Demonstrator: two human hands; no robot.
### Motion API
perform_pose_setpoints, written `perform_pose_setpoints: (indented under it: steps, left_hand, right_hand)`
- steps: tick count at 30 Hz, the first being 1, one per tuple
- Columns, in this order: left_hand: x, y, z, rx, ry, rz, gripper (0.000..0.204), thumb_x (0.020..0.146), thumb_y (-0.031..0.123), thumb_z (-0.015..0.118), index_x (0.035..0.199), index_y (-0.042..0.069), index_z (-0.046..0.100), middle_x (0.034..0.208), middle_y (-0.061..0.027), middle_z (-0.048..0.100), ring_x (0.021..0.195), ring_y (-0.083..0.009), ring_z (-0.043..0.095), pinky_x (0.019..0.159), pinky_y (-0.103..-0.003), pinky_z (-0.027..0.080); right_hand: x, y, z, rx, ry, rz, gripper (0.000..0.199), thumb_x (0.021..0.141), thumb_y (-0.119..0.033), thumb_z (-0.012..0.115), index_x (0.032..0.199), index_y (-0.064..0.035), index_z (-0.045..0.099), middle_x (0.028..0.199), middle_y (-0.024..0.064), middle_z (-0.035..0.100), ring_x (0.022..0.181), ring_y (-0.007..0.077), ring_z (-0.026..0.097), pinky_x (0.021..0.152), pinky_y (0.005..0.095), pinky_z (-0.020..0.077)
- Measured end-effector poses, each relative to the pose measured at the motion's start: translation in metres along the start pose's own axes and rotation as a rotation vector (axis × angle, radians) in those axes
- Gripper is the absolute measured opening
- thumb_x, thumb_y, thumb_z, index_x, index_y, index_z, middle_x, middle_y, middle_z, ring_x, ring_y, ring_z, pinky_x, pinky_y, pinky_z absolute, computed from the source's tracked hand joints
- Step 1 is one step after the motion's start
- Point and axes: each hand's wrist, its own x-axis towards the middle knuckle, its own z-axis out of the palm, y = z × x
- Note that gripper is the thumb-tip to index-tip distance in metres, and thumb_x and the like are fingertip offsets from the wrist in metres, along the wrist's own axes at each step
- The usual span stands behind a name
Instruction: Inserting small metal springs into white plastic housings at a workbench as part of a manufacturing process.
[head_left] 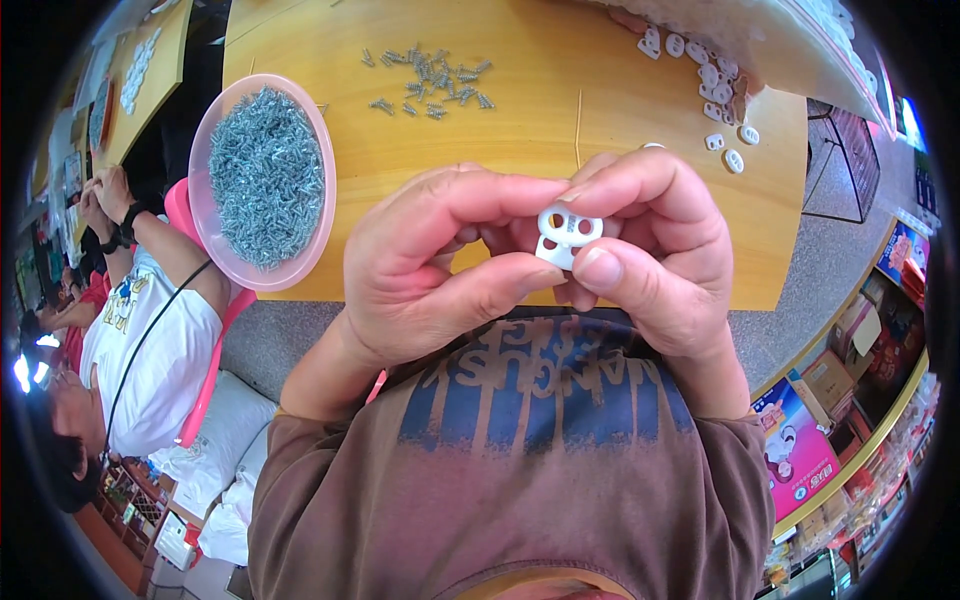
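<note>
In front of my chest, over the table's near edge, both hands meet at a white plastic two-hole cord lock (570,240). My left hand (425,255) pinches its left side between thumb and fingers. My right hand (665,240) grips the right side, the thumb pressed near its lower right corner. Two pieces of the lock show, an oval upper one and a lower one with holes; fingers cover the rest, and no spring is visible in it. Loose metal springs (435,80) lie scattered farther back. A pink bowl (328,190) full of small springs (265,180) stands at the left.
White cord lock pieces (734,161) lie at the right of the wooden table (520,70), beside a clear plastic bag (770,50). A co-worker in a white shirt (150,330) sits at the left on a pink chair (215,370). Shelves with boxes (825,385) stand at the right.
</note>
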Motion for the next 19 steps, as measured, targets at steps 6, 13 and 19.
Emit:
perform_pose_setpoints:
  steps: [6,13,19]
  left_hand:
    - [0.002,-0.004,-0.002,0.035,-0.052,0.134,0.030,0.071,0.003,0.062,0.099,-0.003,0.052,0.076,-0.0067,0.055,0.064,-0.0112,0.054,0.055,-0.021,0.043]
    - [0.001,-0.006,-0.002,-0.042,-0.067,0.119,0.031,0.072,0.003,0.061,0.101,-0.003,0.051,0.079,-0.0080,0.055,0.066,-0.0117,0.054,0.057,-0.021,0.043]
    - [-0.001,-0.006,0.000,-0.144,-0.061,0.095,0.031,0.073,0.002,0.060,0.102,-0.002,0.050,0.080,-0.0087,0.055,0.067,-0.0124,0.055,0.057,-0.022,0.044]
  right_hand:
    - [0.000,0.005,-0.002,-0.062,-0.040,-0.140,0.029,0.070,-0.005,0.063,0.093,0.0029,0.046,0.083,0.0117,0.051,0.063,0.0108,0.051,0.055,0.0196,0.0413]
    - [-0.001,0.004,0.000,-0.050,-0.033,-0.105,0.029,0.072,-0.007,0.061,0.094,0.0037,0.046,0.082,0.0114,0.051,0.060,0.0098,0.050,0.052,0.0185,0.0410]
    - [-0.003,0.004,-0.011,-0.026,-0.189,-0.128,0.030,0.076,0.001,0.056,0.103,0.0033,0.043,0.092,0.0113,0.054,0.081,0.0144,0.055,0.071,0.0232,0.0444]
